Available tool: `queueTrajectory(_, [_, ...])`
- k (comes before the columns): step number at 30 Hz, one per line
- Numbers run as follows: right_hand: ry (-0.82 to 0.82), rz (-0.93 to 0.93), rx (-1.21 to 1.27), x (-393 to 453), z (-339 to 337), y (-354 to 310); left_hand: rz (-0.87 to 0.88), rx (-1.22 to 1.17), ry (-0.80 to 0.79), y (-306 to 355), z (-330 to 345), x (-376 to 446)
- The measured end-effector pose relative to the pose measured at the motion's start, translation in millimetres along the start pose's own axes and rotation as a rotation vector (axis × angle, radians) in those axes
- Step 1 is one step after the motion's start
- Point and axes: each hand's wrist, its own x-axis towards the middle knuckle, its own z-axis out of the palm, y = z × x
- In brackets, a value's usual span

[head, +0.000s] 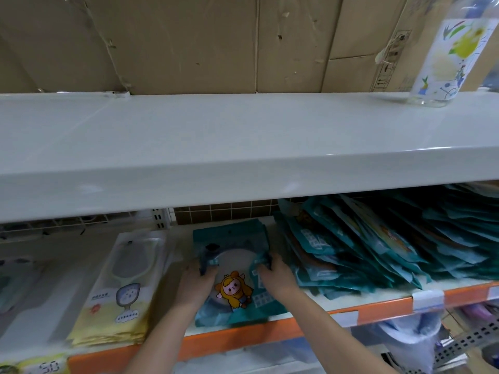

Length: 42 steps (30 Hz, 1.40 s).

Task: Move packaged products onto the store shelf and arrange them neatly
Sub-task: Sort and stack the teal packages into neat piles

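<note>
teal packets point(237, 279) sit stacked on the lower shelf point(270, 334); your left hand point(195, 286) and right hand point(275, 278) pinch the top one's sides. the slumped heap point(378, 247) beside it looks unsorted.

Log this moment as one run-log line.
left hand: grips teal packet stack | right hand: grips same | stack: on shelf

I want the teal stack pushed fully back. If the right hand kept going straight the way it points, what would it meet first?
Probably nothing before the tiled back wall. The right hand grips the teal stack and points into the shelf. The leaning teal packs lie to its right, seemingly off that line, though depth is unclear.
</note>
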Motion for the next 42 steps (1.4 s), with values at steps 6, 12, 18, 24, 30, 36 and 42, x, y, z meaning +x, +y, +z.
queueTrajectory(6, [-0.008, -0.033, -0.137, -0.5, 2.0, -1.5, -0.077, 0.187, -0.052, -4.9, 5.3, 10.7])
queueTrajectory(12, [0.105, -0.309, 0.068, -17.2, -50.7, -21.0, -0.015, 0.390, 0.147, 21.8, 8.3, 6.5])
queueTrajectory(18, [0.430, -0.408, 0.193, -15.0, -155.2, -10.6, 0.289, 0.103, 0.144, 113.1, 53.7, -21.4])
queueTrajectory(24, [0.489, 0.012, -0.059, 22.0, -247.4, 72.6, 0.399, -0.101, -0.205, 192.3, 130.1, -61.9])
queueTrajectory(30, [0.195, 0.178, -0.154, 54.1, -262.2, 130.4, 0.212, -0.225, -0.433, 222.6, 189.9, -76.8])
queueTrajectory(36, [0.116, 0.232, -0.047, 67.4, -264.4, 144.3, -0.012, -0.389, -0.412, 236.8, 210.4, -72.2])
queueTrajectory(42, [0.064, 0.166, 0.313, 71.7, -268.8, 155.1, -0.161, -0.526, -0.414, 245.4, 209.2, -74.2])
